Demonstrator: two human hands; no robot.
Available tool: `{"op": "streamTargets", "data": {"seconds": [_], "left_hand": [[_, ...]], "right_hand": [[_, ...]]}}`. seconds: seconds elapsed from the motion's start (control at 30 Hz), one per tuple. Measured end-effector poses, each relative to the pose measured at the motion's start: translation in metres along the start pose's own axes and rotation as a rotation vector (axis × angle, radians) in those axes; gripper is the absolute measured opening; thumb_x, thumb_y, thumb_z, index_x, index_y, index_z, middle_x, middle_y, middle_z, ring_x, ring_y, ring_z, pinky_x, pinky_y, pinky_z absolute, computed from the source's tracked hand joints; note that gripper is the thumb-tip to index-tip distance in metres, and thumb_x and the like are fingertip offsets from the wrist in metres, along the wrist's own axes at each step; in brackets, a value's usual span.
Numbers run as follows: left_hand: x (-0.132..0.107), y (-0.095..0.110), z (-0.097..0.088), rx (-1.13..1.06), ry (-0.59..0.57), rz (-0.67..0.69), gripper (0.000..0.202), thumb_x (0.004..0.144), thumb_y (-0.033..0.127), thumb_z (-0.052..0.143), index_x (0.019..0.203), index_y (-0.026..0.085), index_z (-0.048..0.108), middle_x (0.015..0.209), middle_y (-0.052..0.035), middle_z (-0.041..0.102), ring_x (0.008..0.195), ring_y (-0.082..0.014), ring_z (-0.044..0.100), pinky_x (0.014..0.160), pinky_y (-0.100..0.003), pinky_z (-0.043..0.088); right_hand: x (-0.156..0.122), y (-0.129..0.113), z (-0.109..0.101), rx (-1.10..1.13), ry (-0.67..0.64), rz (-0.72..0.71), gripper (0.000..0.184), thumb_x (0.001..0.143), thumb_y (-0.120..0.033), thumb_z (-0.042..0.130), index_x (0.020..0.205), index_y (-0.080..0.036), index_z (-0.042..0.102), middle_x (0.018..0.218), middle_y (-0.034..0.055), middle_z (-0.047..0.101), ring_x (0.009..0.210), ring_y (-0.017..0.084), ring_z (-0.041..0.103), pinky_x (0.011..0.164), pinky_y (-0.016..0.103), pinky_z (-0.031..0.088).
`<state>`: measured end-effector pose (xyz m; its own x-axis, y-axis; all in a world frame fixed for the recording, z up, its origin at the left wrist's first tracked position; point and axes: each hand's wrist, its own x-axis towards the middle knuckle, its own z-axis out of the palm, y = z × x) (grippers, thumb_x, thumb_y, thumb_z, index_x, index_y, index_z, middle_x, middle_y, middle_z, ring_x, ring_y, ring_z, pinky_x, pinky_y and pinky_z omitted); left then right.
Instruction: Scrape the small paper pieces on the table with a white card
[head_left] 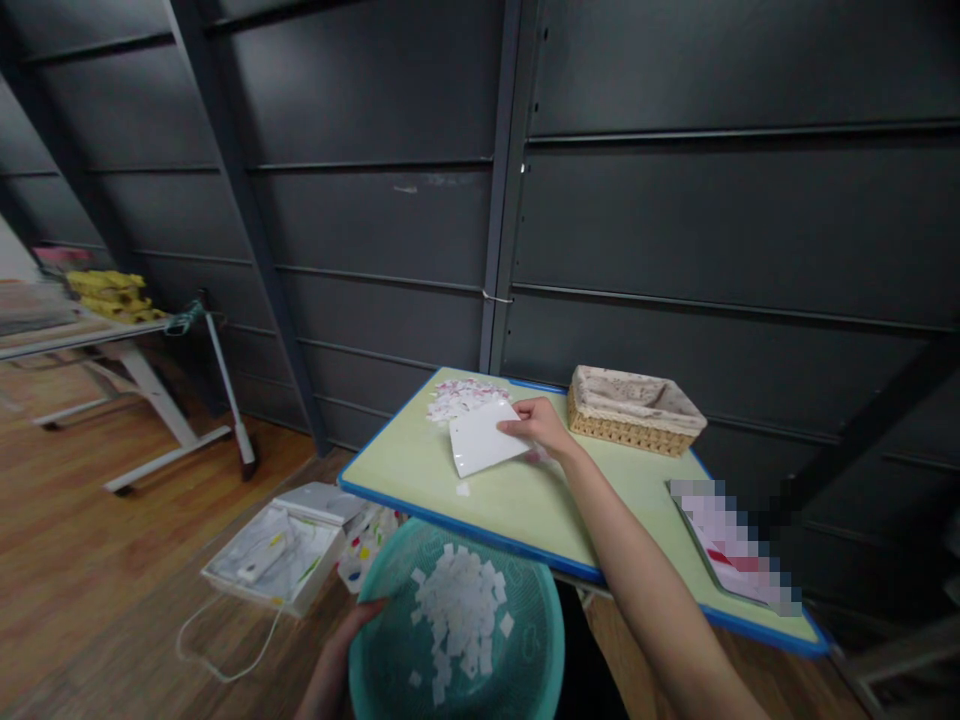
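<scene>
My right hand (534, 425) grips a flat white rectangular card (480, 440) by its right edge, thumb on top, above the light green tabletop (555, 510). Beyond the card lies a spread of small white and pink pieces (457, 396). A single small white piece (463, 490) sits nearer the table's front edge. My left hand (352, 632) is closed on the left rim of a teal plastic basket (553, 620), partly hidden by it. Inside the basket rests a heap of small white square pieces (459, 600). The basket is just in front of the table edge.
A lined wicker basket (634, 425) stands at the table's back right, with a partly blurred flat panel (724, 540) nearer. On the floor at left are an open white box (270, 560) and a cord (225, 672). Another table (90, 340) holds yellow items (112, 292). Dark wall panels rise behind.
</scene>
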<state>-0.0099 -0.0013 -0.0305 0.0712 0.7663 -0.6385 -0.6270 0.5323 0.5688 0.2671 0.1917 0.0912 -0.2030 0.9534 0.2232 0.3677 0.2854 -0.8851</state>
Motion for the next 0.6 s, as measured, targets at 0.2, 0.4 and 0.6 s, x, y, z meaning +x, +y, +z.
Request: {"op": "streamTargets", "data": {"seconds": [0.2, 0.4, 0.6], "left_hand": [[-0.0011, 0.0025, 0.002, -0.008, 0.01, 0.005, 0.07, 0.07, 0.024, 0.071, 0.134, 0.01, 0.046, 0.078, -0.0096, 0.08, 0.074, -0.0322, 0.074, 0.075, -0.045, 0.056], [-0.0032, 0.0043, 0.005, -0.003, 0.016, 0.023, 0.025, 0.069, 0.022, 0.07, 0.092, 0.011, 0.067, 0.069, -0.0098, 0.078, 0.065, -0.0281, 0.072, 0.07, -0.042, 0.057], [-0.006, 0.0049, 0.0091, 0.028, 0.023, 0.025, 0.014, 0.069, 0.022, 0.07, 0.079, 0.012, 0.069, 0.063, -0.0078, 0.077, 0.057, -0.0246, 0.07, 0.061, -0.038, 0.057]], "right_hand": [[-0.0013, 0.0029, 0.0009, 0.045, -0.085, 0.072, 0.027, 0.056, -0.038, 0.071, 0.057, -0.016, 0.054, 0.049, -0.0048, 0.044, 0.042, 0.008, 0.038, 0.039, 0.022, 0.022], [-0.0024, 0.0049, 0.0016, 0.066, -0.205, 0.078, 0.03, 0.058, -0.036, 0.071, 0.053, -0.019, 0.046, 0.044, -0.0085, 0.036, 0.036, 0.007, 0.033, 0.035, 0.021, 0.018], [-0.0059, -0.0013, 0.0097, 0.14, -0.329, 0.07, 0.03, 0.053, -0.035, 0.077, 0.054, -0.015, 0.054, 0.046, -0.0073, 0.043, 0.04, 0.005, 0.034, 0.039, 0.02, 0.021]]}}
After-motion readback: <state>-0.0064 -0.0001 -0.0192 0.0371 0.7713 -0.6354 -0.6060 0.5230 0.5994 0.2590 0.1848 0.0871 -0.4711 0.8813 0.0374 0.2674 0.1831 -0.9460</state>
